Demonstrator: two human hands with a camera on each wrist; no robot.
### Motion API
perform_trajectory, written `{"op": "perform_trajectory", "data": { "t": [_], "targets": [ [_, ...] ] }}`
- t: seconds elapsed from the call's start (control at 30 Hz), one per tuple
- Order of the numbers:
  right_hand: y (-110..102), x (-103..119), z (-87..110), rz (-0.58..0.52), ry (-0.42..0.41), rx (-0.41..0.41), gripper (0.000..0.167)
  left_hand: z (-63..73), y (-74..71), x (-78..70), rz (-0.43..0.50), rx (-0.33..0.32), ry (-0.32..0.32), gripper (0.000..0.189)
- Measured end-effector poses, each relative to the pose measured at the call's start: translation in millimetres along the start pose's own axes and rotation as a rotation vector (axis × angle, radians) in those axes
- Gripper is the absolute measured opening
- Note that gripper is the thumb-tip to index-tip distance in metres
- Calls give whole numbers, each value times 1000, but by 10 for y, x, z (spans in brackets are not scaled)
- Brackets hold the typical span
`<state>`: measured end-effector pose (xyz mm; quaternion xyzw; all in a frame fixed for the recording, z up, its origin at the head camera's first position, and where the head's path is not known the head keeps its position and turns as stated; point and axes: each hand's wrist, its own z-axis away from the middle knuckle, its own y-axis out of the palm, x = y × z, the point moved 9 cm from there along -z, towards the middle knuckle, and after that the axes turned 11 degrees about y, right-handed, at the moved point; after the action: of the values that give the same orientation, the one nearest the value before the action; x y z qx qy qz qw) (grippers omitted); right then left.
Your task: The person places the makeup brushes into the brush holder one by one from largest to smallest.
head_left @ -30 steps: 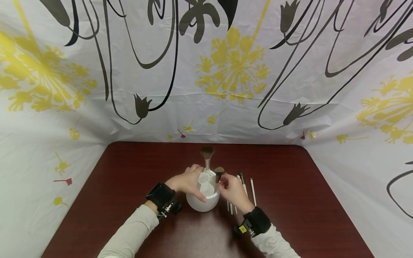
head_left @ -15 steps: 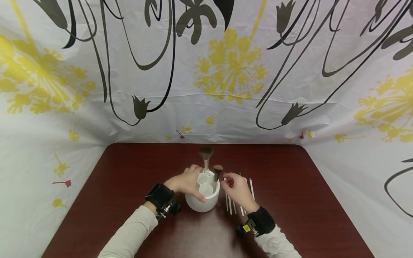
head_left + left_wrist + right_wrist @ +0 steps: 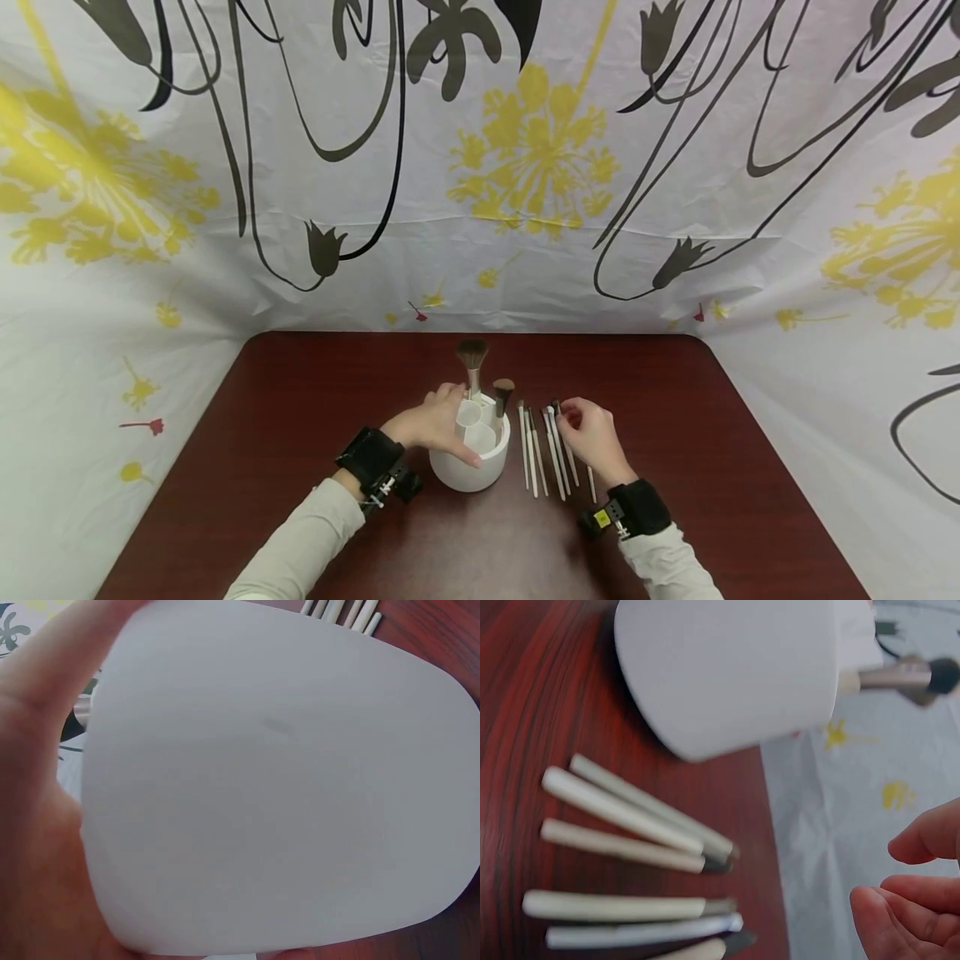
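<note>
A: What's our left hand (image 3: 431,425) on?

B: The holder (image 3: 465,475); thumb along the near side, fingers round toward the far side; we have it gripped.

A: And our right hand (image 3: 595,437)?

B: Over the loose brushes (image 3: 622,811), near their bristle ends; fingers bent, thumb apart from them in the right wrist view; we see nothing in its grip; whether a fingertip touches a brush, we can't tell.

A: Where's the holder exactly?

B: Upright on the table (image 3: 360,367), just left of the loose brushes; its white wall fills most of our left wrist view.

A: Contents?

B: Two brushes, both bristles up; big brush (image 3: 472,356) at the back, small brush (image 3: 502,393) at the right side.

A: How do the loose ones lie?

B: Side by side, handles toward us; three nearest the holder, a gap, then more; our right hand hides part of the far-right ones.

A: Surroundings?

B: Dark red table; behind it a white cloth (image 3: 360,304) with yellow flowers and gray stems; pale sleeves (image 3: 311,537) on both arms, a black strap (image 3: 639,507) at each wrist.
</note>
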<state>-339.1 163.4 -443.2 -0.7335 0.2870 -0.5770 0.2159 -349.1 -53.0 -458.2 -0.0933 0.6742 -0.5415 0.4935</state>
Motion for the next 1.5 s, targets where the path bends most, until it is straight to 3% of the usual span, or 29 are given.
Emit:
{"op": "perform_trajectory", "data": {
  "t": [0.17,0.47,0.73,0.97,1.3,1.5],
  "targets": [
    [45,-302,-45,92,125,58,19,35,-8,4,8,23,-3,118],
    [92,-454,-46,70,98,52,21,85,-28,20,65,24,11,118],
    [267,-643,-84,155,234,138,22,99,-48,58,47,4,15,118],
    [369,-721,-93,205,211,135,21,132,-65,108,24,-26,-6,116],
    [426,-800,-61,218,239,170,19,180,-73,172,60,-50,-31,112],
    [465,-812,-70,259,225,174,22,220,-100,158,99,-69,-3,109]
  ]
}}
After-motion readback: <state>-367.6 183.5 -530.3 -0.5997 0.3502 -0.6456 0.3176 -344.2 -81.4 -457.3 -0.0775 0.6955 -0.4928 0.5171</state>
